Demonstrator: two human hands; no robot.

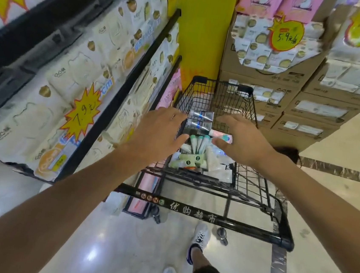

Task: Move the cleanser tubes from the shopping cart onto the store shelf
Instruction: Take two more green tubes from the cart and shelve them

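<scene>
shopping cart [247, 112] w/ cleanser tubes [199, 144], both hands above

A: What does the shopping cart [209, 184] keep from view?

B: The left hand [159, 132] covers its left rim and the ends of the two silver tubes [199, 119] lying in it. The right hand [242, 140] hides part of the pink tube [216, 133].

A: The labels on the green tubes [198, 145]?

B: Too small to read. The shelf packs [69, 84] left of the cart are blurred and cut by the left edge.
</scene>
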